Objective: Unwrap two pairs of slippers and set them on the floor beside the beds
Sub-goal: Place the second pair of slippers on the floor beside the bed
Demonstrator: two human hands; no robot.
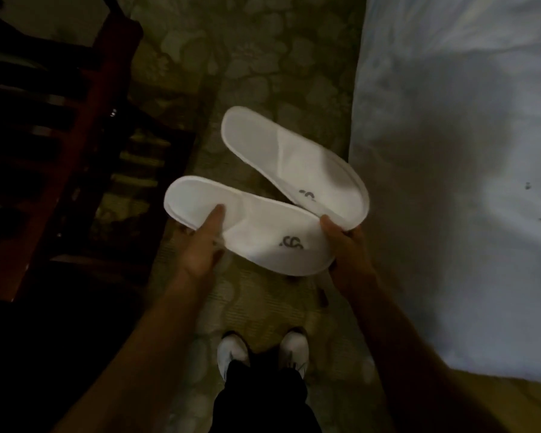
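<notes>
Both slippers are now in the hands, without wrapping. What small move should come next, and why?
Probably lower both slippers to the carpet beside the bed. The left hand holds the near slipper, the right hand the far slipper, both unwrapped and still above the floor.

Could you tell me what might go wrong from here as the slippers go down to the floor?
The right hand seems to pinch both the near slipper and the far slipper by their toe ends, so one could slip and drop askew. The room is dim and the carpet is patterned, so placement may be misjudged. The dark wooden furniture narrows the gap beside the bed.
</notes>
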